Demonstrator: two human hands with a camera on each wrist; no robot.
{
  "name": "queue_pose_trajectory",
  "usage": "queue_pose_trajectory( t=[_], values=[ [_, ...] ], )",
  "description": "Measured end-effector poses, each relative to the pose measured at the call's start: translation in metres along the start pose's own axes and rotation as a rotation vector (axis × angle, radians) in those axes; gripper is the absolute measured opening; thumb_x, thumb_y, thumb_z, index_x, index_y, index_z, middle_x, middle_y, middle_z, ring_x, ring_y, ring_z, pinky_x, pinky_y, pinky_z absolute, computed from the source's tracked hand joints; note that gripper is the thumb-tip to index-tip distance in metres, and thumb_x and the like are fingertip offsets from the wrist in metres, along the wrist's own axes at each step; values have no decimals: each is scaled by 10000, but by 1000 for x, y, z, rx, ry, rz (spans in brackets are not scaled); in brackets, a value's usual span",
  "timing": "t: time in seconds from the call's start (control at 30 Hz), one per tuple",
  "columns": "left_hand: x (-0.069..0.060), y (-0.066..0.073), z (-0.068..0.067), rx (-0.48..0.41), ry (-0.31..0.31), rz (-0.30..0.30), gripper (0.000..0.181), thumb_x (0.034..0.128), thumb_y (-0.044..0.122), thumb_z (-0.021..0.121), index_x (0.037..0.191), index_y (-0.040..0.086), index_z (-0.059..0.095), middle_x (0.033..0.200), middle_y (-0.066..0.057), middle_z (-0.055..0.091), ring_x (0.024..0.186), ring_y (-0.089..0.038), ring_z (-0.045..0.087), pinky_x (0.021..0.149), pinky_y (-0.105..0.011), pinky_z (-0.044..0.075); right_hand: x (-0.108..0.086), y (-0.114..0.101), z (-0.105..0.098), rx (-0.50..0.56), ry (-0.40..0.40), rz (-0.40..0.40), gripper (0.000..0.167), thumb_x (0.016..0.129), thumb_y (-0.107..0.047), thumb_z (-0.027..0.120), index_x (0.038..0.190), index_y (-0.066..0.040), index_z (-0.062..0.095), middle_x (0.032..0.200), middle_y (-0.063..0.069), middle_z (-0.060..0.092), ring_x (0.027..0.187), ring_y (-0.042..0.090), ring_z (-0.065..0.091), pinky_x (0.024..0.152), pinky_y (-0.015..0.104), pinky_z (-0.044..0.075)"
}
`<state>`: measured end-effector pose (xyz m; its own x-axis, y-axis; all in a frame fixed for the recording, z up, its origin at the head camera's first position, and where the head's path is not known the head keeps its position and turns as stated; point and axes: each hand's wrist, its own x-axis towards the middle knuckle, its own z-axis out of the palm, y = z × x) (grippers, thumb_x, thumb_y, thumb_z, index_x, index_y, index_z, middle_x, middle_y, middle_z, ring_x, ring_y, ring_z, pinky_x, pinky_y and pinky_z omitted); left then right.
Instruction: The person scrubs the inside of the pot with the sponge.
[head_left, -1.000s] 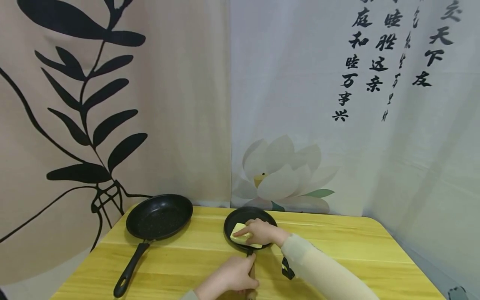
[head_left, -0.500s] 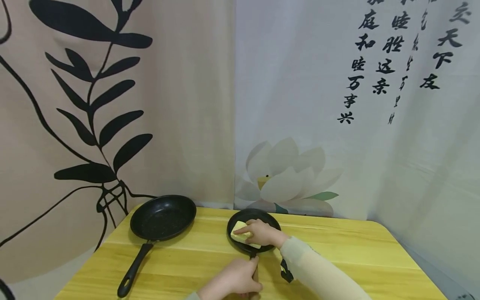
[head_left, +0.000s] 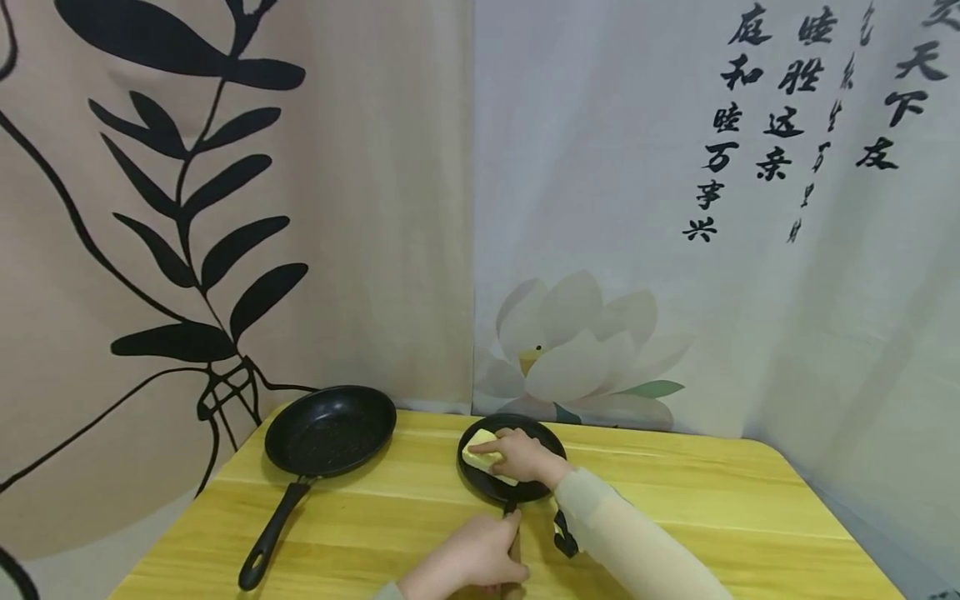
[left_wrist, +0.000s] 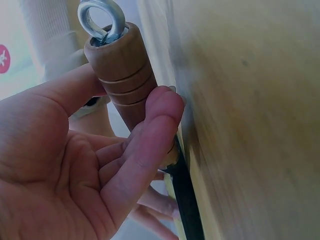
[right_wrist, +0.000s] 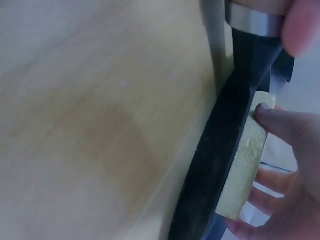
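Note:
A small black frying pan (head_left: 480, 483) lies near the table's back edge, its handle pointing toward me. My left hand (head_left: 483, 552) grips that handle, which in the left wrist view is turned brown wood (left_wrist: 122, 62) with a metal ring (left_wrist: 122, 22) at its end. Inside the pan, my right hand (head_left: 522, 457) holds a pale yellow sponge (head_left: 480, 448) down against the bottom. From the right wrist camera, thumb and fingers span the long sides of the sponge (right_wrist: 242, 165), beside the pan's dark wall (right_wrist: 210, 150). Part of the sponge is hidden beneath the hand.
To the left, a larger black frying pan (head_left: 330, 433) rests on the yellow wooden table (head_left: 397, 517). A small black object (head_left: 565, 536), partly covered, shows beside the right forearm. A printed curtain (head_left: 375, 208) hangs right behind the table.
The right hand and sponge have shifted slightly toward the pan's far left side. The left hand keeps its grip on the handle. The head view has turned a little.

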<state>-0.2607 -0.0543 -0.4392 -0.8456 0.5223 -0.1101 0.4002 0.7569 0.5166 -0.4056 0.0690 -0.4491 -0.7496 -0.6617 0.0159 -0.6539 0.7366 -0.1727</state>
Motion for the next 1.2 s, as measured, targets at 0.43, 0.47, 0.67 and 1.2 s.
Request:
queue_pose_trajectory(
  t=[0.43,0.47,0.67,1.2],
  values=[
    [0,1,-2,-43,-36,-23,711,829,254,699,1414,-57,442,492,80,557,403,-88,525,580,-189,468,7,11,3,57,14,87,471,909,-268,693,1360,-347,582,1335,157,514,1218,448,452,810,589,465],
    [1,1,-2,-54,-37,-24,710,827,246,700,1415,-58,441,490,76,557,399,-91,523,572,-191,467,7,12,2,64,14,90,472,912,-267,690,1364,-341,579,1340,158,511,1226,450,445,820,598,458],
    [1,0,-2,-42,-35,-31,711,828,257,701,1421,-40,443,509,71,562,398,-93,515,547,-196,458,7,18,-1,90,19,118,472,917,-267,684,1373,-319,575,1353,165,502,1251,464,422,845,639,432],
    [-1,3,-3,27,-6,-32,736,812,292,711,1420,-32,450,533,59,546,429,-86,510,568,-202,449,-5,40,-5,99,55,156,485,890,-198,712,1360,-233,597,1275,169,556,1185,404,488,846,543,468]
  ],
)
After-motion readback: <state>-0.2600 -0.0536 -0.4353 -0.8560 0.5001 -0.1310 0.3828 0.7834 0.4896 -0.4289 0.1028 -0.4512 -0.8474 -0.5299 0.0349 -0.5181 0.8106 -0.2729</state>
